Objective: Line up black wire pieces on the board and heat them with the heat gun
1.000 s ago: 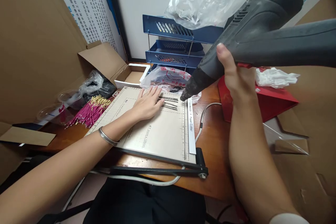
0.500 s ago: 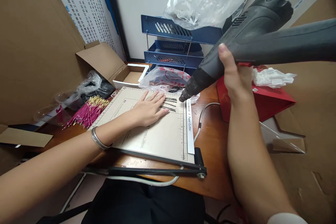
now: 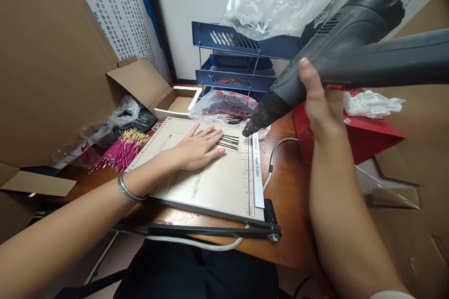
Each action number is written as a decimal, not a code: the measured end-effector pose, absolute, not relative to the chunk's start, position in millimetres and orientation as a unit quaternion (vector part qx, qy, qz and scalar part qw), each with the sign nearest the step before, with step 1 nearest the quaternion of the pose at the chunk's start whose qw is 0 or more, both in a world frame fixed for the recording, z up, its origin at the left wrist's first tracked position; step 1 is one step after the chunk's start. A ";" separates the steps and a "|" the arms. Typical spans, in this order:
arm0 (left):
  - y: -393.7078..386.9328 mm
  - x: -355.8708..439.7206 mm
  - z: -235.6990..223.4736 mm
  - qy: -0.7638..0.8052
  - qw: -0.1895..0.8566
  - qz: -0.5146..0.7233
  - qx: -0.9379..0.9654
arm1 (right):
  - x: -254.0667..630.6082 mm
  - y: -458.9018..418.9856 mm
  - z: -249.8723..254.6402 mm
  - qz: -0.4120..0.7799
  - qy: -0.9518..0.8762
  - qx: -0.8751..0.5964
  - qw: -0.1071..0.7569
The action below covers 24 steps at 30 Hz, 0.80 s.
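Note:
My left hand (image 3: 198,149) lies flat with its fingers spread on the cream board of a paper cutter (image 3: 217,187). Under its fingertips are several thin black strips (image 3: 229,141), their right ends sticking out; the rest is hidden by the fingers. My right hand (image 3: 324,103) is wrapped round a dark grey heat gun (image 3: 336,49), thumb along its body. The gun's nozzle (image 3: 249,127) points down and left, just right of the strips' ends and apart from them. The cutter's black arm (image 3: 210,230) runs along the near side of the board.
Left of the board lies a bundle of magenta sticks with gold tips (image 3: 122,149), beside clear plastic cups (image 3: 94,133). Behind stand an open carton (image 3: 175,100), a plastic bag (image 3: 224,103) and blue trays (image 3: 231,77). At right are a red box (image 3: 372,135) with tissue and a grey cable (image 3: 271,159).
The whole scene has shifted slightly right in the view. The black strips under my left hand lie a little differently, closer together. My right hand keeps its hold on the heat gun.

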<state>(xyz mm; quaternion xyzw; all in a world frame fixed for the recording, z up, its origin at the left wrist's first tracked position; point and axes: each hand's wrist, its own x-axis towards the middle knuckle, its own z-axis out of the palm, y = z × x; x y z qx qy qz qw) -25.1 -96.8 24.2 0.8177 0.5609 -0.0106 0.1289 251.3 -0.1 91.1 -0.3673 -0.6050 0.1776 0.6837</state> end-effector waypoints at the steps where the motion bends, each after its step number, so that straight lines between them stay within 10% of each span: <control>1: -98.3 -26.8 24.2 0.562 0.128 -0.007 0.817 | 250.8 0.1 91.2 0.183 -0.602 -0.368 0.685; 24: -119.1 -27.3 24.0 0.568 0.072 0.056 0.818 | 256.3 2.1 92.0 0.190 -0.626 -0.375 0.657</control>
